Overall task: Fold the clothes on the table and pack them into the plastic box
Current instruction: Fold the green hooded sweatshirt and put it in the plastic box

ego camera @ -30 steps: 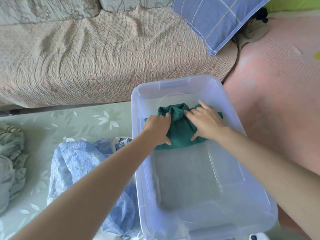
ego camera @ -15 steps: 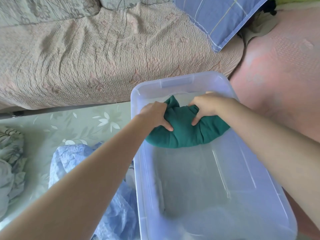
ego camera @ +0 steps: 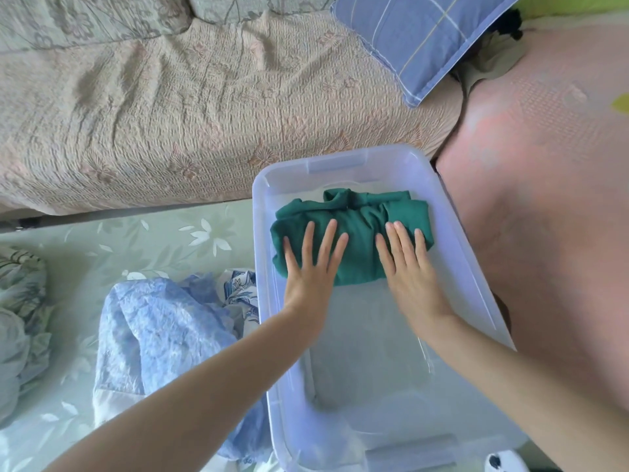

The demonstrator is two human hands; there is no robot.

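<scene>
Green knit fabric, the folded green garment point(ego camera: 354, 229), lies inside the plastic box point(ego camera: 391, 153) at its far end, bunched into a thick bundle that spans almost the full width of the box floor. Its far edge is rumpled into folds close to the far wall. The near half of the box floor is bare, translucent plastic.

Both hands reach into the box from its near side. The left hand point(ego camera: 311, 274) lies flat on the left part of the green garment, fingers straight and spread, palm down on the cloth. The right hand point(ego camera: 412, 277) lies flat on the right part in the same way, fingers straight and close together, pointing toward the far wall. Neither hand curls round or pinches anything; the 2 are apart, with a strip of green cloth between them.

The box stands on the counter point(ego camera: 143, 240), which has a pale green covering with white leaf shapes. Just left of the box, touching its left wall, a crumpled blue garment point(ego camera: 160, 332) lies in a heap, partly under the left forearm. Well to the left of the box, at the edge of the view, is a pale patterned cloth point(ego camera: 17, 318), also crumpled.

Beyond the box a sofa point(ego camera: 170, 114) with a beige quilted cover runs across the view. A blue checked pillow point(ego camera: 418, 39) rests on it, beyond the far right corner of the box. Right of the box is a pink textured cover point(ego camera: 551, 199).
</scene>
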